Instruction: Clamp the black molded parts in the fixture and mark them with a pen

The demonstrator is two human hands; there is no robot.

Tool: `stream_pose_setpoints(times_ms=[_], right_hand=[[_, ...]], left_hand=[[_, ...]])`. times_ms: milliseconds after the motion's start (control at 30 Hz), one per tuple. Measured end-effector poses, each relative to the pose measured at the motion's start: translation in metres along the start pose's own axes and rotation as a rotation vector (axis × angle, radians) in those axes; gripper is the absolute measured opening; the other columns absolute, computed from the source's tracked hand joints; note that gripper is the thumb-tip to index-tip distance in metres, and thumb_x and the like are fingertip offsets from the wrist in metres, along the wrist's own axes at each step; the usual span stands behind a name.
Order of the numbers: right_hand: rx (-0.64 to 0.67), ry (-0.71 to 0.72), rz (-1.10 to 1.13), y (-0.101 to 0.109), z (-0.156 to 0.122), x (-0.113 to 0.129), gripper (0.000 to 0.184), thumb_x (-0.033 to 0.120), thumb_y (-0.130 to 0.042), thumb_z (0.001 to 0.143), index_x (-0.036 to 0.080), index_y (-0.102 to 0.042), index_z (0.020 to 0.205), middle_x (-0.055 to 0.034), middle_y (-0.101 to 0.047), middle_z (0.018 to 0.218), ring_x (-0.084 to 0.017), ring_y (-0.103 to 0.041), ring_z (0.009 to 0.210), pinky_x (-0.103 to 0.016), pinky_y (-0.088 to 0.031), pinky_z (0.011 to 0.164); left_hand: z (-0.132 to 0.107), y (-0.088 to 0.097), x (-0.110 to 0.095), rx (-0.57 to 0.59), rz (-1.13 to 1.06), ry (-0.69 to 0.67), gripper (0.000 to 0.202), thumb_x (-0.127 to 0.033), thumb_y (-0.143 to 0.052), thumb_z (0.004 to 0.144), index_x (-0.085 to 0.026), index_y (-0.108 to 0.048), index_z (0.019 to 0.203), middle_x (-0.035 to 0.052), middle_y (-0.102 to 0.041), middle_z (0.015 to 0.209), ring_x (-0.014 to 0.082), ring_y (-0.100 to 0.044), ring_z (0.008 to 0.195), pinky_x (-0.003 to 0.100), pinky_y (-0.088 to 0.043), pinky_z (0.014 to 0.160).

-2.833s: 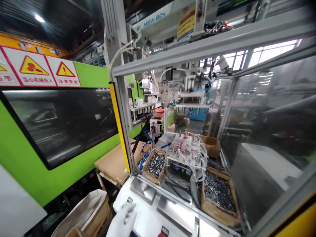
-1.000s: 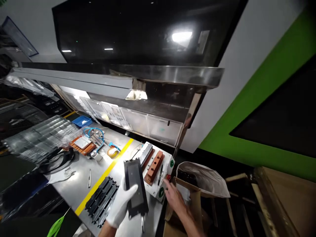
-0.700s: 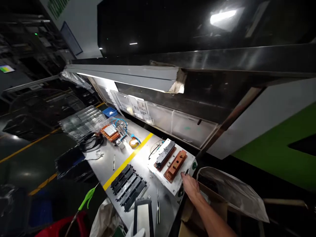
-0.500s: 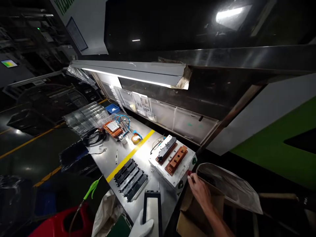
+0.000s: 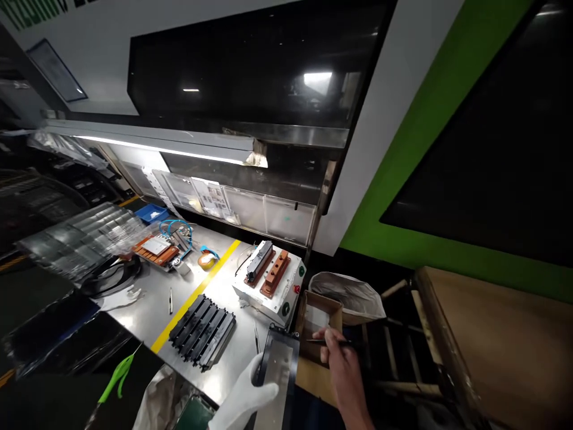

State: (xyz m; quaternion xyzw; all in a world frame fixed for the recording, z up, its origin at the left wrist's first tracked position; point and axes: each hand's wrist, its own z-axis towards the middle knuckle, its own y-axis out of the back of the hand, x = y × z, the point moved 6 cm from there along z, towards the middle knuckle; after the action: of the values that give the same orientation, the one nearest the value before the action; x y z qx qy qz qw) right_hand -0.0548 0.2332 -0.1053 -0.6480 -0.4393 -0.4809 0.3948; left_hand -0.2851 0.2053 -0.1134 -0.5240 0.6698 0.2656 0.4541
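Note:
My left hand (image 5: 244, 397), in a white glove, grips a flat black rectangular frame part (image 5: 278, 373) with a pale inner face, held over the near edge of the steel workbench (image 5: 147, 298). My bare right hand (image 5: 341, 364) pinches a thin dark pen-like tool (image 5: 329, 341) just right of the part, above an open cardboard box (image 5: 319, 322). A white fixture box (image 5: 268, 292) carrying copper-coloured blocks stands just beyond the part. A row of black ribbed parts (image 5: 201, 322) lies left of it.
A yellow stripe (image 5: 197, 295) crosses the bench. Farther left lie an orange fixture with blue cables (image 5: 159, 248), a tape roll (image 5: 206, 260), clear plastic trays (image 5: 76, 239) and green-handled scissors (image 5: 117, 376). A plastic-lined bag (image 5: 349, 295) and a wooden board (image 5: 496, 340) stand right. Green machine casing rises behind.
The view has swung from the machine enclosure to the bench. My right hand left the fixture box's buttons and now holds a thin tool beside the black part in my left hand.

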Motion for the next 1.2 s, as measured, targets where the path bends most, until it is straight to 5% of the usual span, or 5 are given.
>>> stream_pose_setpoints(times_ms=[367,567,733,967,1200], right_hand=[[0.004,0.03,-0.262,-0.001,-0.027,0.027,0.056,0.075,-0.055,0.084,0.02,-0.06,0.084,0.0011,-0.051,0.063,-0.016,-0.05,0.062,-0.027,-0.04,0.062],[-0.003,0.039,-0.293,0.0,-0.029,0.031,0.056,0.075,-0.05,0.086,0.02,-0.059,0.085,0.0025,-0.044,0.062,-0.015,-0.043,0.059,-0.026,-0.036,0.056],[-0.114,0.039,-0.237,0.011,-0.027,0.043,0.051,0.071,-0.053,0.087,0.02,-0.06,0.087,0.0026,-0.044,0.062,-0.014,-0.04,0.055,-0.027,-0.033,0.051],[0.173,0.211,-0.199,-0.033,-0.026,0.063,0.044,0.063,-0.056,0.09,0.02,-0.063,0.083,-0.0076,-0.068,0.09,-0.019,-0.061,0.076,-0.029,-0.048,0.072],[0.08,0.176,-0.262,-0.036,-0.021,0.054,0.048,0.066,-0.052,0.091,0.02,-0.065,0.091,-0.0001,-0.058,0.065,-0.017,-0.056,0.062,-0.028,-0.045,0.061]], left_hand=[[-0.025,-0.01,-0.017,-0.035,0.026,-0.047,0.073,-0.042,-0.091,0.055,-0.022,-0.067,0.122,0.013,-0.072,0.125,0.0426,-0.057,0.127,0.054,-0.043,0.114],[-0.048,-0.02,-0.024,0.013,-0.044,-0.054,0.048,-0.045,-0.067,0.087,-0.018,-0.062,0.126,0.0119,-0.066,0.129,0.0308,-0.062,0.119,0.054,-0.053,0.102],[-0.053,-0.026,-0.032,0.001,-0.097,-0.065,0.044,-0.044,-0.065,0.089,-0.02,-0.062,0.125,0.0108,-0.067,0.127,0.0284,-0.063,0.116,0.052,-0.054,0.099],[-0.05,-0.031,-0.032,-0.012,-0.129,-0.027,0.037,-0.043,-0.065,0.088,-0.022,-0.066,0.119,0.0085,-0.069,0.124,0.0277,-0.063,0.116,0.049,-0.055,0.098],[-0.051,-0.034,-0.032,-0.019,-0.139,-0.005,0.038,-0.045,-0.064,0.089,-0.02,-0.067,0.117,0.0089,-0.07,0.122,0.0269,-0.065,0.114,0.049,-0.054,0.099]])
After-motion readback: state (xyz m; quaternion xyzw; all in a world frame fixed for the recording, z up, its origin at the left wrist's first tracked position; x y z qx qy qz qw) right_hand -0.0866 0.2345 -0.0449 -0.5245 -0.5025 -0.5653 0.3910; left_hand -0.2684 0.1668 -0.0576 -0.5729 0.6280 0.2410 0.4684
